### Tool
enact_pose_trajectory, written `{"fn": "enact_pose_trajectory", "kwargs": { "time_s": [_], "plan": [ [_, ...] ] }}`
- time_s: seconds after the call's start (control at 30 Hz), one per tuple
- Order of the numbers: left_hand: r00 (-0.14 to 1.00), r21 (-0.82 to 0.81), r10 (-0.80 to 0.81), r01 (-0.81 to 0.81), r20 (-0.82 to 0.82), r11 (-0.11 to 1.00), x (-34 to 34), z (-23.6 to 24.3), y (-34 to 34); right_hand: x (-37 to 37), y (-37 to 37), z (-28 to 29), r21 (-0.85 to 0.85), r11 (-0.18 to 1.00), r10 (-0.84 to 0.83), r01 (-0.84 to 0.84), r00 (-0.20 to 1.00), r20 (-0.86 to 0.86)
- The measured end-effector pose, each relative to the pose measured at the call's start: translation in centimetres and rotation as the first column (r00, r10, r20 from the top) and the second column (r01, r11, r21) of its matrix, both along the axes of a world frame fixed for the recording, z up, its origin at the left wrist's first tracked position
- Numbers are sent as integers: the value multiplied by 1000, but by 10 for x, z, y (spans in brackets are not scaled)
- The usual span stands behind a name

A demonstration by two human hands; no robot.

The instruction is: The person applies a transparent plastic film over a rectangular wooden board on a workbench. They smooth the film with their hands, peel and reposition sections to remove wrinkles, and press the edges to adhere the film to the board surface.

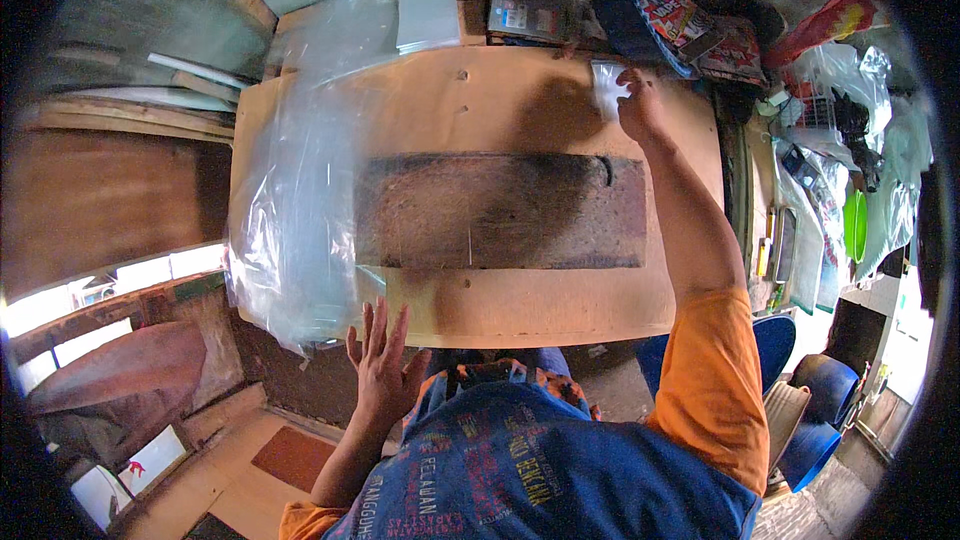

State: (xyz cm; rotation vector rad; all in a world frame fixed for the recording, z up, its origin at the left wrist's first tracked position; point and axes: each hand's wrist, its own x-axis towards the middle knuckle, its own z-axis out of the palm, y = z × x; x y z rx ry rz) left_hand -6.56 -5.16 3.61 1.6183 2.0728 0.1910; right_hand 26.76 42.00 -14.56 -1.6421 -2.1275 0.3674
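Right hand point(642, 110): reaches to the far right part of the bench, fingers curled and overlapping the small film piece; I cannot tell whether they pinch it.
Small film piece point(604, 90): whitish, translucent, smooth, lying near the bench's far edge.
Left hand point(384, 365): at the near edge, fingers spread, close to the lower right edge of the clear sheeting; contact is hard to tell.
Clear sheeting point(285, 215): glossy, crinkled plastic, layered in a long strip over the left side of the bench, bright along its creases.
Bench point(560, 308): smooth tan board, its outline bowed by the lens.
Dark panel point(500, 212): rectangular, with a mottled, worn surface, in the middle of the bench, its left end beside the sheeting.
Curved black mark point(607, 171): thin and hook-shaped, near the panel's upper right corner.
White slab point(428, 14): flat, rectangular, at the far edge.
Blue bag point(632, 18): crumpled, near the far right corner.
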Motion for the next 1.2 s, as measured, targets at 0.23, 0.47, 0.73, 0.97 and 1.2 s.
{"fn": "enact_pose_trajectory", "kwargs": {
  "time_s": [0.23, 0.47, 0.73, 0.97, 1.2],
  "plan": [
    [1000, 9, 9, -9, 2, 1000, 3, -8, -1, -14, 7, 38, -593, 738, -523, 322, 828, -203],
    [1000, 2, -9, 9, 5, 1000, 2, 1, 11, -5, 13, 12, -709, 696, -603, 113, 629, -491],
    [1000, 1, -3, 3, 3, 1000, 1, 2, 13, -3, 24, -7, -785, 619, -694, 19, 480, -536],
    [1000, 11, -1, 1, 19, 1000, -2, 0, 13, 7, 32, -3, -815, 576, -676, -63, 524, -518],
    [1000, 20, 14, -15, 27, 1000, -5, -3, 9, -10, 33, 51, -876, 469, -747, -116, 478, -463]
  ]
}}
